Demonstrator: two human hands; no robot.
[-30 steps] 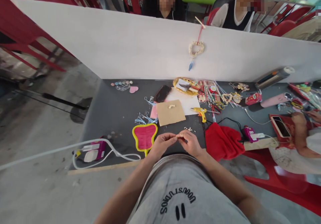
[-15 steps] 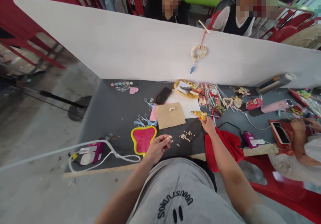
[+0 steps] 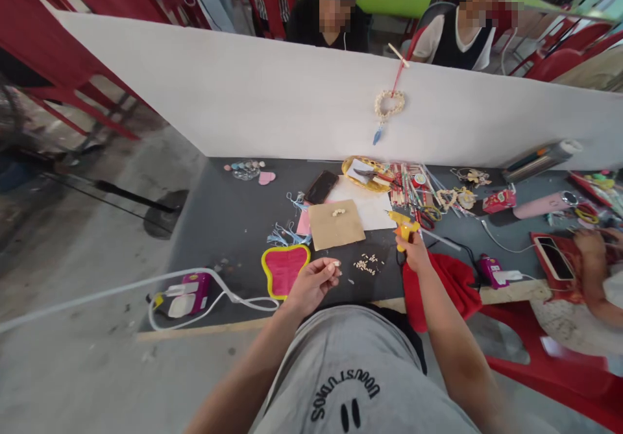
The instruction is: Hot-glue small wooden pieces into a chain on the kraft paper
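Observation:
Near the table's front edge, my left hand (image 3: 316, 283) pinches a small pale piece (image 3: 337, 263) between thumb and fingertips. My right hand (image 3: 415, 252) is wrapped round the handle of a yellow glue gun (image 3: 405, 222), its nozzle pointing up and left. Between the hands lies a scattered pile of small pale bits (image 3: 368, 264). A brown board (image 3: 337, 229) behind them bears a short curved row of pale pieces (image 3: 339, 212). Beside my left hand is a pink pad with a yellow rim (image 3: 286, 270).
A phone (image 3: 321, 187), blue tassels (image 3: 288, 235), a yellow basket (image 3: 367, 184) and coloured sticks (image 3: 406, 184) lie farther back. A white partition (image 3: 292, 96) holds a hanging heart ornament (image 3: 389, 104). Red cloth (image 3: 438, 285) lies under my right forearm. Another person's hand (image 3: 590, 244) is at right.
My right hand has lifted the glue gun off the table area by the white paper and turned it more upright. My left hand has rotated slightly, still pinching. The whole view has shifted a little.

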